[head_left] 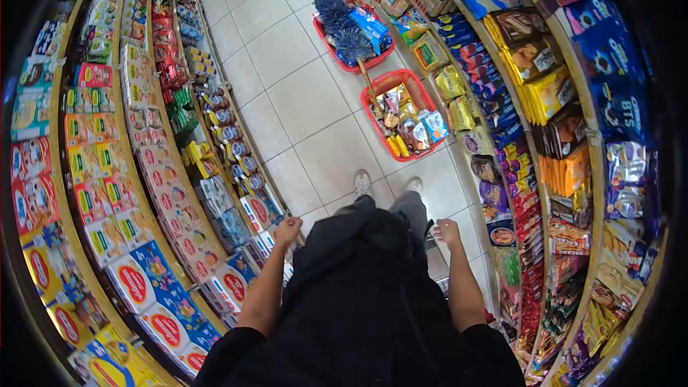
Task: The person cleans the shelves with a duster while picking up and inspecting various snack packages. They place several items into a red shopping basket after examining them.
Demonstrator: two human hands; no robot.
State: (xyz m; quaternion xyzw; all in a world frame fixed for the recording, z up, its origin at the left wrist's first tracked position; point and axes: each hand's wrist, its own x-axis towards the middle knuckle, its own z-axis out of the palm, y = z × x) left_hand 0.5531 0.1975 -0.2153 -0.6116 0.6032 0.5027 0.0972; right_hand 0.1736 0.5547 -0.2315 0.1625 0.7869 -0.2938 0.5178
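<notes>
Red basket (365, 106) of snack packets stands on the tiled floor (301, 100) of a shop aisle. The person's left hand (288, 231), grip curled closed and empty, hangs just beside red-and-white boxes (258, 209) on the low left shelf. Their right hand (449, 233), likewise curled and empty, hangs near the shelved sweets (502, 201).

Single head-worn fisheye view, looking steeply down the aisle floor (301, 100), left hand (288, 231) and right hand (448, 231) close below, shelves (143, 136) curving either side.
</notes>
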